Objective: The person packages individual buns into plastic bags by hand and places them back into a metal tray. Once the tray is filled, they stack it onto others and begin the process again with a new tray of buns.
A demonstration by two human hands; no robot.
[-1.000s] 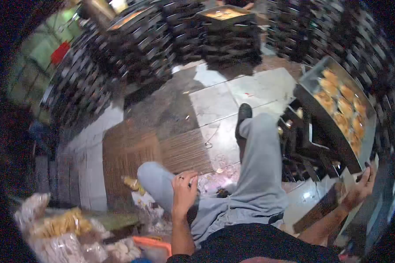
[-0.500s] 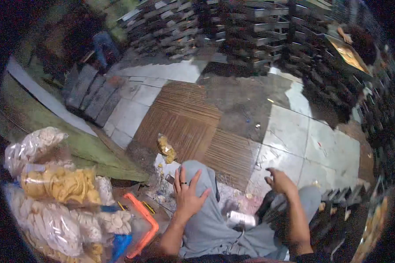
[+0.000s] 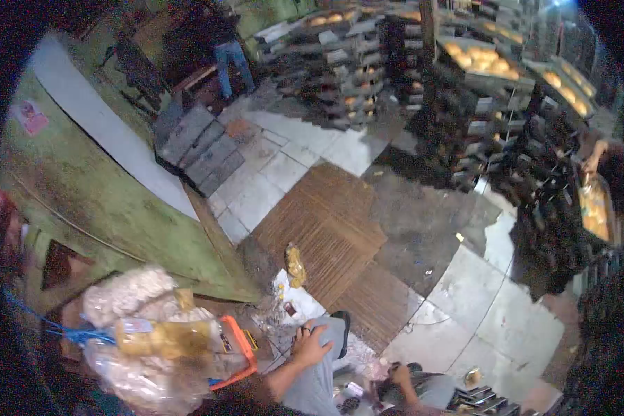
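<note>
My left hand [image 3: 310, 344] rests on my grey-trousered knee, its fingers apart and nothing in it; a ring shows on one finger. My right hand [image 3: 397, 378] hangs low by the other knee, small and blurred, so I cannot make out its fingers. Between my legs, partly hidden, is a silvery thing [image 3: 353, 390]. To the left of my left hand lie clear plastic bags of pale pieces [image 3: 128, 295] and a bag of yellow pieces [image 3: 165, 338], beside an orange plastic frame [image 3: 246, 350]. Ahead on the floor lies a small bag of yellow pieces [image 3: 295, 267].
A green slanted panel [image 3: 111, 208] runs along the left. Grey stacked blocks [image 3: 197, 149] stand behind it. Racks carry trays of golden rounded pieces [image 3: 480, 59]. At right another person's hand [image 3: 593, 158] touches a tray [image 3: 595, 208]. A person in jeans [image 3: 233, 67] stands far back.
My view has swung up and left, so the racks and far person show more. My left hand has settled lower on the knee; my right hand has dropped from above the right knee.
</note>
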